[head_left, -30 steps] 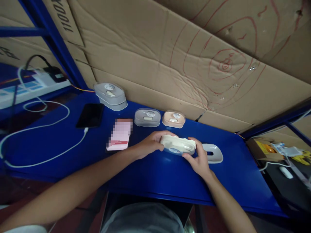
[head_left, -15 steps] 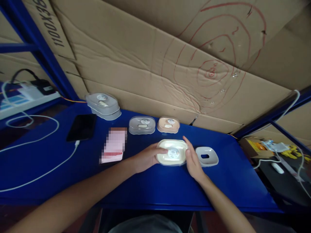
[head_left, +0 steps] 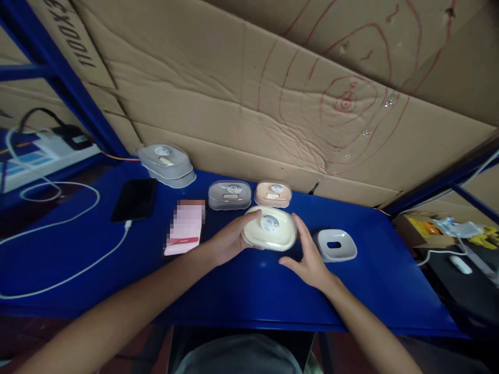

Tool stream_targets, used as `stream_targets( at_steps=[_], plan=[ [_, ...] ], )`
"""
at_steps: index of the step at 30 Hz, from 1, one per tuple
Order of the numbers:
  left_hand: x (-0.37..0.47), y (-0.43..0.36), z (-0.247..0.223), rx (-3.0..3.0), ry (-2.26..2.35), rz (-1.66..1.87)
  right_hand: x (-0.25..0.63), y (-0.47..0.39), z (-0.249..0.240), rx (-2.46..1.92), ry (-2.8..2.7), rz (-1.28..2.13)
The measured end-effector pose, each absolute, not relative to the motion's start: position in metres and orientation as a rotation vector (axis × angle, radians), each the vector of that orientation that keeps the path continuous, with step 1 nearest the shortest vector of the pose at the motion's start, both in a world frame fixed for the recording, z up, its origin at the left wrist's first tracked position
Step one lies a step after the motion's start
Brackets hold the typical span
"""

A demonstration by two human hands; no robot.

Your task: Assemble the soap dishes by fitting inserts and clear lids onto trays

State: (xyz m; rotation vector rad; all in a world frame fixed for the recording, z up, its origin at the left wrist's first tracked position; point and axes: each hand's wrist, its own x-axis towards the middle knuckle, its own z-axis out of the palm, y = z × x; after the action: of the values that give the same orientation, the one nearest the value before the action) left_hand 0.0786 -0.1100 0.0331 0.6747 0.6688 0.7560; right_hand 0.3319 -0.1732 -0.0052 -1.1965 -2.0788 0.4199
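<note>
Cream oval plastic soap box with clear lid and round sticker [head_left: 270,235] sits approx mid-bench on the blue metal work surface [head_left: 253,291], lid side up, appears closed. Left hand [head_left: 228,240] grips its left end, fingers curled round the rim; right hand [head_left: 310,257] is open, palm toward the box's right end, fingertips near or just touching it, contact cannot be confirmed. Judged progress: this unit looks assembled and is at or close to the row of finished units along the far edge; what looks outstanding is the loose white plastic tray insert with oval slot [head_left: 334,244], lying just right of the right hand, no matching box seen. Count, boxes w/ lids: 1 cream in hand; 1 grey soap box [head_left: 229,195] and 1 peach soap box [head_left: 273,193] side by side just beyond it; far left a stack of pale grey boxes [head_left: 167,163], looks like 2, not certain. Total approx 5 boxes, 1 loose insert. Other items: 1 black phone [head_left: 134,199] on a white charging cable [head_left: 70,270], 1 pink card packet [head_left: 185,228] (blurred) left of the left hand, power strip [head_left: 42,150] at far left. Cardboard sheet with red scribbled rings [head_left: 273,93] forms the back wall
</note>
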Motion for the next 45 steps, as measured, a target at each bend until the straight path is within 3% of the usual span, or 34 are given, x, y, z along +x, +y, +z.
stream_targets(
  at_steps=[11,30,36,42,45],
  plan=[
    [0.081,-0.111,0.035,0.601,0.593,0.799,0.328,-0.174,-0.008,-1.266,-1.933,0.55],
    [0.084,-0.116,0.017,0.531,0.232,0.61,0.333,-0.167,-0.012,-1.233,-1.935,0.426],
    [0.082,-0.116,0.022,0.549,0.294,0.66,0.331,-0.169,-0.009,-1.222,-1.969,0.396],
    [0.08,-0.12,0.034,0.749,0.589,0.691,0.329,-0.167,-0.001,-1.259,-2.199,0.021],
    [0.083,-0.124,0.034,0.786,0.605,0.666,0.329,-0.165,-0.003,-1.217,-2.279,0.111]
  ],
)
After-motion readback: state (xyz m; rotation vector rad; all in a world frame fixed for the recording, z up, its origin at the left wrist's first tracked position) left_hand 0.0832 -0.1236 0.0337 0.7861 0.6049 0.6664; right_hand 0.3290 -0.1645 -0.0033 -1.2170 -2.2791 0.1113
